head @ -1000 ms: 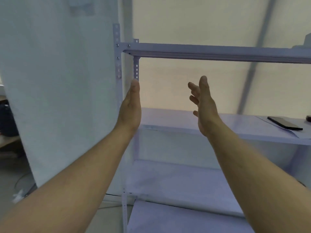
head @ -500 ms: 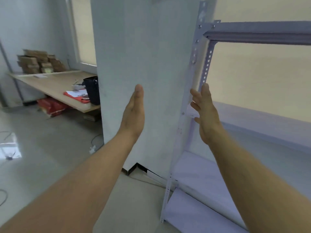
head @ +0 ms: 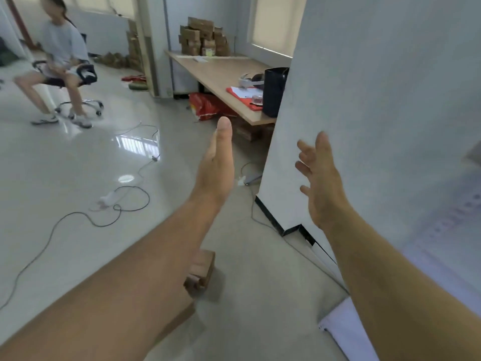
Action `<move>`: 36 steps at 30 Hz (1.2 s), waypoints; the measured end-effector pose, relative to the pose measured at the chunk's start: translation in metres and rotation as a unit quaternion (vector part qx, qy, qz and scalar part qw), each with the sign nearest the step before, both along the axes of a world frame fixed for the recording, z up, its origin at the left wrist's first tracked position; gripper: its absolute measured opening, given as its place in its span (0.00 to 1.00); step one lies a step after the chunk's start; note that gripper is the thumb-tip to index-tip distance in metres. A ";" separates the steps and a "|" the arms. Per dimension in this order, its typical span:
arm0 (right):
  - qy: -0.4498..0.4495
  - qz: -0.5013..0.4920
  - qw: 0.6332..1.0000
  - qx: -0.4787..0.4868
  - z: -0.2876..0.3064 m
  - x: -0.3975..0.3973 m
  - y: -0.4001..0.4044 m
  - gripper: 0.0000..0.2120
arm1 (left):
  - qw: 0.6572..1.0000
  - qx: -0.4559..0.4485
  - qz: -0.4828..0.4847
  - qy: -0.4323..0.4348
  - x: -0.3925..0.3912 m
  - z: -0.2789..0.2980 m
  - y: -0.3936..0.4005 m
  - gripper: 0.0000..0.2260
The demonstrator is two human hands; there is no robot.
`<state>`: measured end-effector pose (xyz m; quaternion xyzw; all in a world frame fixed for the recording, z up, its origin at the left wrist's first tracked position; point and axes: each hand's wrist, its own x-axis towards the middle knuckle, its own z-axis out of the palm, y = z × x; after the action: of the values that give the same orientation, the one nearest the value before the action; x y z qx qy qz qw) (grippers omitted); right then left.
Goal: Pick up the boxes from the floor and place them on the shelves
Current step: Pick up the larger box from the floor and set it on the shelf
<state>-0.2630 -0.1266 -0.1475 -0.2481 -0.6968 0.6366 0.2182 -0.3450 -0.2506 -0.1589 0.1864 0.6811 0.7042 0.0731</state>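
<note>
Brown cardboard boxes (head: pixel 203 272) lie on the grey floor, largely hidden under my left forearm. My left hand (head: pixel 217 165) is stretched out flat, palm facing right, holding nothing. My right hand (head: pixel 321 178) is held up opposite it with fingers spread, also holding nothing. Both hands hover well above the boxes. The shelf unit (head: pixel 346 332) shows only as a blurred white corner at the lower right edge.
A white pillar (head: pixel 364 100) rises on the right. Behind it a wooden desk (head: pixel 221 71) carries a black bag (head: pixel 274 92), papers and a stack of cartons (head: pixel 204 37). Cables (head: pixel 104 217) trail over the floor. A person sits on an office chair (head: pixel 78 82) at the far left.
My view has swung left and downward, away from the shelf toward the room and the floor. The boxes on the floor have come into sight. Both hands remain raised and apart.
</note>
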 end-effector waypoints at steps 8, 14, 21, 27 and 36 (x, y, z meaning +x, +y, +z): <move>-0.053 0.120 0.991 -0.029 -0.059 -0.109 -0.079 0.34 | 0.992 -0.027 0.113 -0.059 -0.079 -0.054 -0.096 0.43; -0.077 0.175 0.981 -0.036 -0.094 -0.164 -0.139 0.33 | 0.980 -0.037 0.161 -0.111 -0.117 -0.096 -0.159 0.34; -0.114 0.210 0.969 -0.064 -0.133 -0.213 -0.171 0.33 | 0.963 -0.049 0.210 -0.162 -0.148 -0.135 -0.197 0.38; -0.146 0.241 0.955 -0.094 -0.171 -0.262 -0.173 0.32 | 0.944 -0.057 0.253 -0.204 -0.182 -0.176 -0.197 0.33; -0.259 0.274 0.914 -0.151 -0.282 -0.340 -0.169 0.29 | 0.890 -0.080 0.316 -0.318 -0.237 -0.290 -0.191 0.36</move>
<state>-0.6032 -0.2953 -0.4294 -0.2334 -0.6655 0.6823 -0.1926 -0.5822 -0.4411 -0.4492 -0.2791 0.6988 0.6545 0.0738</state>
